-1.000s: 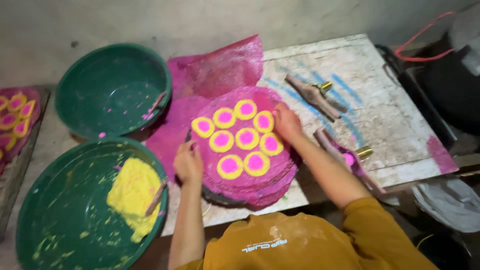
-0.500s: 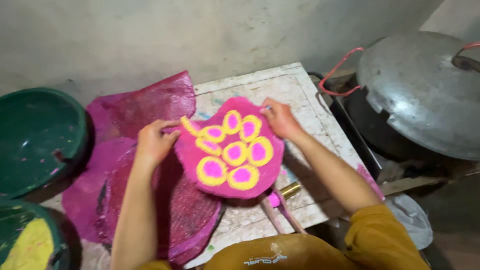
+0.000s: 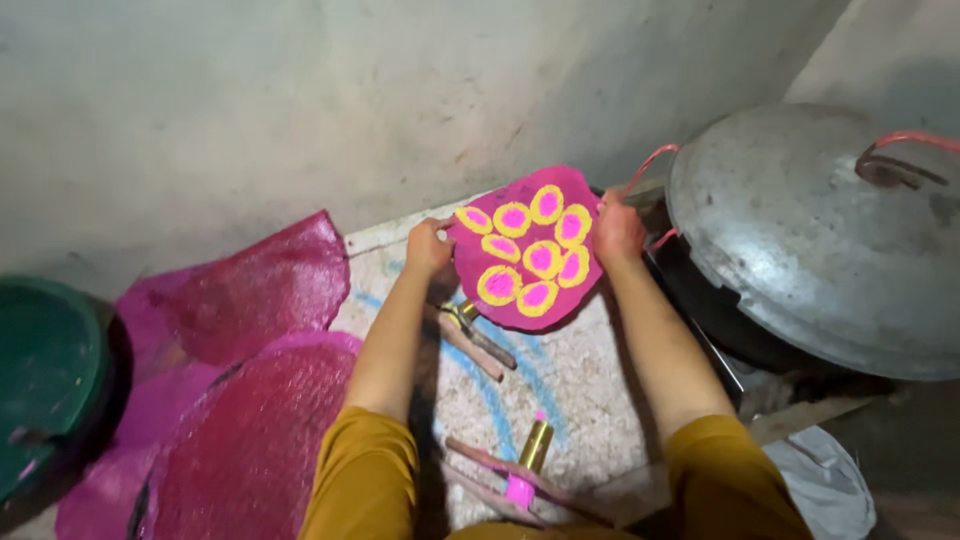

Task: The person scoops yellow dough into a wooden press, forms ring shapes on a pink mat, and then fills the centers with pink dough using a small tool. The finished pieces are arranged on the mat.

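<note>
Both hands grip one round pink tray [image 3: 527,250] by its rim: the left hand [image 3: 428,247] is curled shut on the edge at nine o'clock, the right hand [image 3: 618,228] pinches the edge at three o'clock, fingers folded over the rim. On the tray sit yellow rings with pink centres [image 3: 541,258], one in the middle and the others around it. Below the tray lies the bench [image 3: 590,385], a speckled whitish slab with a blue curved streak, set against a bare grey wall [image 3: 300,100]. On the bench at six o'clock from the left hand lies a wooden-handled tool [image 3: 475,338]; nearer the person rests a brass-tipped tool smeared pink [image 3: 528,465]. At three o'clock from the right hand stands a big dented metal lid [image 3: 820,235] with a red cord handle, over a dark pot. At eight o'clock from the tray, pink mesh sheets [image 3: 250,400] cover the bench's left part, and a green basin [image 3: 45,380] sits at the far left edge. Mustard sleeves [image 3: 365,470] cover both upper arms.
</note>
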